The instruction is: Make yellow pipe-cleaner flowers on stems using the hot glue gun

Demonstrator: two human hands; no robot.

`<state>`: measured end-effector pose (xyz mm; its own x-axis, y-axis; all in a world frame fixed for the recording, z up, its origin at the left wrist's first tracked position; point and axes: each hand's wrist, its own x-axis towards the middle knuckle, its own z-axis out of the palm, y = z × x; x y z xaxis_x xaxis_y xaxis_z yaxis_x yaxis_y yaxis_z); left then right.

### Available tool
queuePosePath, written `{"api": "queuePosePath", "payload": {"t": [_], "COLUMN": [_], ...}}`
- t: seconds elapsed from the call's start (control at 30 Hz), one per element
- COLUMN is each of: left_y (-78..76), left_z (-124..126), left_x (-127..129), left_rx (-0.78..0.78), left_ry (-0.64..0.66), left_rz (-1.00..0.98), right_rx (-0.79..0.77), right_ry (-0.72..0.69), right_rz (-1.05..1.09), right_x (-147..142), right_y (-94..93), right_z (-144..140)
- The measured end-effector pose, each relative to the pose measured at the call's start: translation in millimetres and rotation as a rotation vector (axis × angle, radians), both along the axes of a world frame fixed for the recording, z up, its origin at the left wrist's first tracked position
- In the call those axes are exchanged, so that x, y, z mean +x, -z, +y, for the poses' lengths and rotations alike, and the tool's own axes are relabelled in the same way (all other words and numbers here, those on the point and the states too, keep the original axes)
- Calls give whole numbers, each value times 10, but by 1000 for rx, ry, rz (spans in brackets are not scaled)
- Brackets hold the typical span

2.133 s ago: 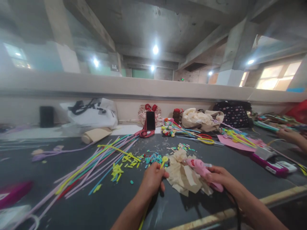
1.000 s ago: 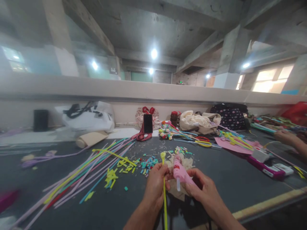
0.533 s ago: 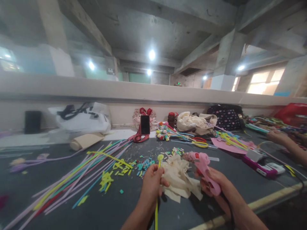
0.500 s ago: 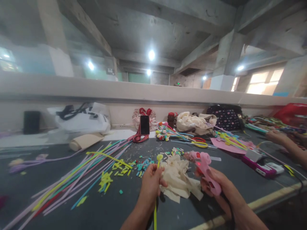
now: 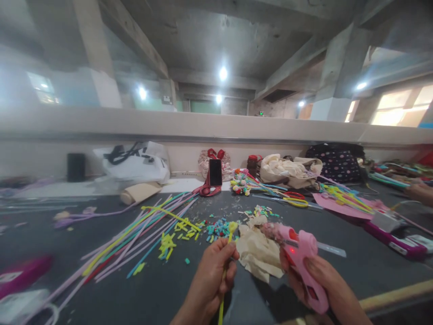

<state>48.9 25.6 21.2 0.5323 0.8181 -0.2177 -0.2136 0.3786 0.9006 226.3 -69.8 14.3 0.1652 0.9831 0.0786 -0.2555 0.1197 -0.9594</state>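
Observation:
My left hand (image 5: 212,275) is closed on a thin yellow stem (image 5: 224,271) whose rounded yellow tip rises just above my fingers. My right hand (image 5: 324,284) grips a pink glue gun (image 5: 302,259), its nozzle pointing left toward the stem's tip and a red light glowing on its side. Between the two hands a crumpled cream paper wad (image 5: 257,253) lies on the dark table (image 5: 111,289).
Several long coloured sticks (image 5: 135,234) fan out at left, with cut yellow and teal bits (image 5: 189,228) near them. At the back stand a phone (image 5: 215,172), white and cream bags, scissors (image 5: 294,198) and pink paper (image 5: 338,205). Another person's hand (image 5: 417,192) is at far right.
The glue gun was first held low against the paper wad, then raised with its nozzle toward the yellow stem. My left hand has kept the stem throughout. The view has shifted slightly.

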Motion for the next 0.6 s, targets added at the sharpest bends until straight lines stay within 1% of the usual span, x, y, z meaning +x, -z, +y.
{"api": "queuePosePath", "payload": {"t": [0.13,0.27,0.43,0.5,0.6], "left_y": [133,210,250,256,254], "left_z": [-65,-96,-113,-110,-100], "left_x": [41,67,58,53,53], "left_rx": [21,116,276,334,374], "left_ry": [-78,-154,-222,-234,-250], "left_rz": [35,121,284,345,391], "right_rx": [-58,-121,-115,-122,-118], "right_ry": [-50,-74,-43,-11,47], "right_rz": [-66,-78,-100,-86,-55], "right_x": [-131,-215,-288,-303,-316], "right_y": [3,12,6,9,14], "right_z": [-40,-54,-56,-64,-75]}}
